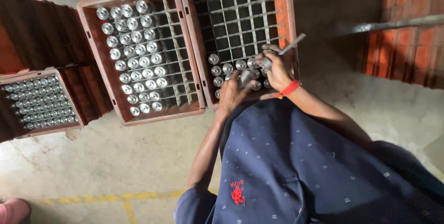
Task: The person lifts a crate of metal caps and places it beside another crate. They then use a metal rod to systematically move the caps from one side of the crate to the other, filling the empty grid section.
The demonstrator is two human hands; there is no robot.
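The right hand [279, 70] is gripping a thin metal rod [292, 44], and the left hand [232, 92] is closing around a metal cylinder [245, 77], both over the near edge of the right-most crate [290, 15]. About ten cylinders are sitting along that edge. Three red gridded crates are standing on the concrete floor [92, 159]: the middle crate [92, 43] is roughly two-thirds filled, the small left crate [74, 99] full.

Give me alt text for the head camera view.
A person's left hand and right hand work over a red divided crate holding a few silver-capped bottles. A fuller crate sits beside it on the concrete floor.
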